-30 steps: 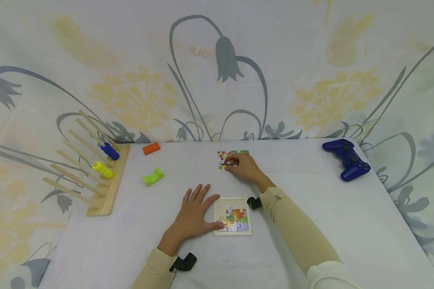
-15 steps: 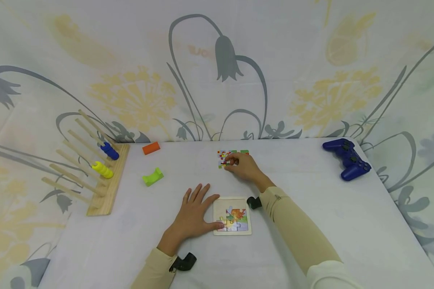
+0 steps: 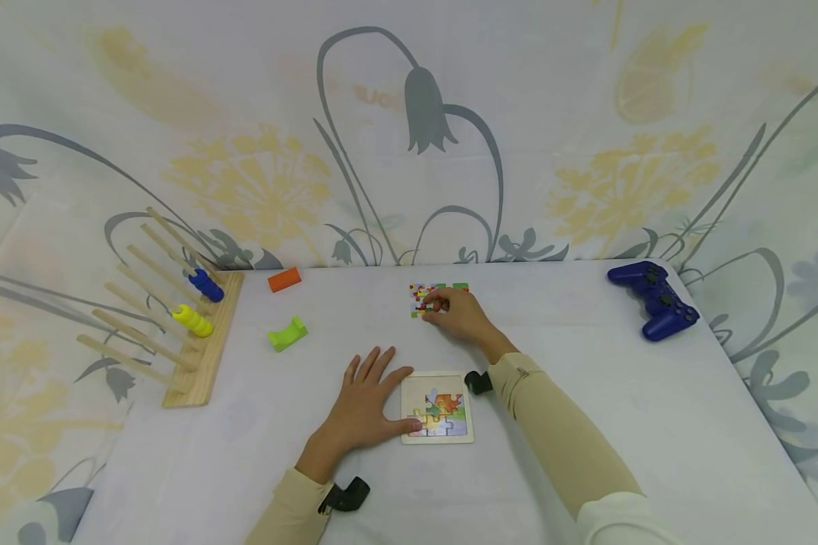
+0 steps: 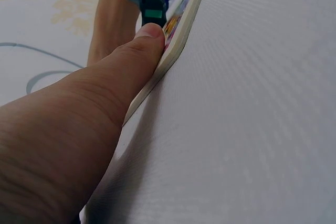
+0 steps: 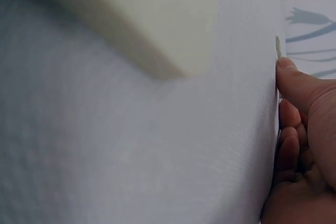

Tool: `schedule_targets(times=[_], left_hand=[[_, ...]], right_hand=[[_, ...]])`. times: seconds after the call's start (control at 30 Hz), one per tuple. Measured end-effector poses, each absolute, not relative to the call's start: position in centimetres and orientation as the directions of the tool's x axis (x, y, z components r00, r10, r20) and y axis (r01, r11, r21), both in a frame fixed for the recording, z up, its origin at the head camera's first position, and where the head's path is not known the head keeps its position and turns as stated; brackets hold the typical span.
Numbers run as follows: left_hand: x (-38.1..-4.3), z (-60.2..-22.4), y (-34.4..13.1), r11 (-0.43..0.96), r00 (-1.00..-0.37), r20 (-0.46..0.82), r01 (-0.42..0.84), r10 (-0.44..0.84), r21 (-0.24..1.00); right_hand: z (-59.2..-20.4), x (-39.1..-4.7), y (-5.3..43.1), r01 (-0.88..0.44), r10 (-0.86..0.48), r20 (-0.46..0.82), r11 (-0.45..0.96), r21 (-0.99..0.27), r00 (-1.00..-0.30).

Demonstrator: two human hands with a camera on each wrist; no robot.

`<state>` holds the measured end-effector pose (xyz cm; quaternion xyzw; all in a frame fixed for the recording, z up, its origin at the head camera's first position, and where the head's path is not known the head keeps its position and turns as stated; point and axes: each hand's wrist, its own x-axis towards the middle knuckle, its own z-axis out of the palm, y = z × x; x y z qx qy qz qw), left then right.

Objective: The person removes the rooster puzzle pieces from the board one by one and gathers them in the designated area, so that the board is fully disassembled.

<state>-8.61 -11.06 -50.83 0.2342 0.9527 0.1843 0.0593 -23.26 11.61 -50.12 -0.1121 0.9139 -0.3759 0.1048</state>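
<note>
A square wooden puzzle tray [image 3: 414, 384] lies on the table, partly filled with jigsaw pieces [image 3: 446, 428]. My left hand [image 3: 361, 409] has its fingers spread on the table beside the tray. Its thumb [image 4: 142, 45] rests over the tray's left rim, touching the pieces there. Farther back, my right hand [image 3: 465, 316] reaches to a group of loose colourful puzzle pieces [image 3: 419, 291]. Thumb and curled fingers pinch at one piece, mostly hidden by the hand. In the right wrist view, a thin greenish edge [image 5: 278, 45] shows by the thumb tip.
A wooden peg stand [image 3: 207, 363] with blue and yellow rings stands at left. Near it lie an orange block [image 3: 285, 279] and a green curved block [image 3: 288, 334]. A blue game controller [image 3: 653, 300] is at far right. Patterned cloth hangs behind the table.
</note>
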Motion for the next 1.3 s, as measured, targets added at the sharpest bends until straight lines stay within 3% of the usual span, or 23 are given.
schedule_targets(times=[0.83,1.1,1.3], left_hand=[[-8.6,-51.2,-10.8,0.820,-0.882,-0.041,0.417,0.469,0.391],[-8.6,-51.1,-10.9,0.820,-0.881,-0.032,0.425,0.472,0.384],[-8.5,-51.0,-11.0,0.826,-0.887,-0.032,0.415,0.460,0.381]], right_hand=[[-50.6,-22.2,12.9,-0.090,-0.304,-0.148,0.646,-0.758,-0.941],[-50.3,-19.2,13.5,-0.120,-0.396,-0.158,0.592,-0.797,-0.905],[-49.6,-15.7,14.1,-0.101,-0.392,-0.148,0.547,-0.831,-0.908]])
